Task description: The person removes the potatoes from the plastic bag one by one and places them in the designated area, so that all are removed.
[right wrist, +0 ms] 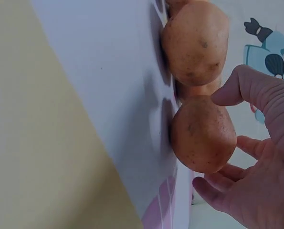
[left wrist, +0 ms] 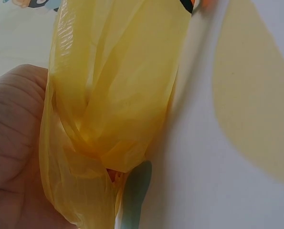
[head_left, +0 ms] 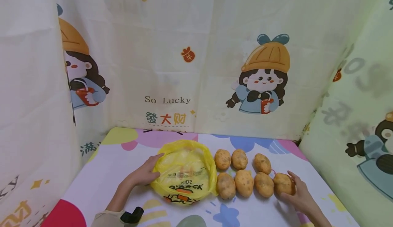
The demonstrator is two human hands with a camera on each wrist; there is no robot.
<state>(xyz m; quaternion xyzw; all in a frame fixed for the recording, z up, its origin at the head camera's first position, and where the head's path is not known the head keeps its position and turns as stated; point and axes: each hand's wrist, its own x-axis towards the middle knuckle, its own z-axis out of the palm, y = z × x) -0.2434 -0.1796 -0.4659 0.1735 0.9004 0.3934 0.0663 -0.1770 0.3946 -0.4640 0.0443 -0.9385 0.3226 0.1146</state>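
Note:
A yellow plastic bag (head_left: pixel 184 152) stands on the table with its mouth spread open and dark printing showing. At its left side is my left hand (head_left: pixel 147 170), thumb and fingers extended against the rim. The left wrist view shows part of this hand (left wrist: pixel 15 143) beside the bag's folds (left wrist: pixel 118 86); its fingertips are hidden there. My right hand (head_left: pixel 297 193) has thumb and fingers around the rightmost potato (head_left: pixel 283 184) of the near row. In the right wrist view, the thumb of that hand (right wrist: pixel 256 157) is at the top of the potato (right wrist: pixel 204 136), which sits on the table.
Several other brown potatoes lie in two rows right of the bag, among them a near-row potato (head_left: pixel 264 185) and a far-row potato (head_left: pixel 262 163). The table (head_left: pixel 101 182) has a colourful patterned cover. Printed cloth walls (head_left: pixel 212 66) enclose it at the back and sides.

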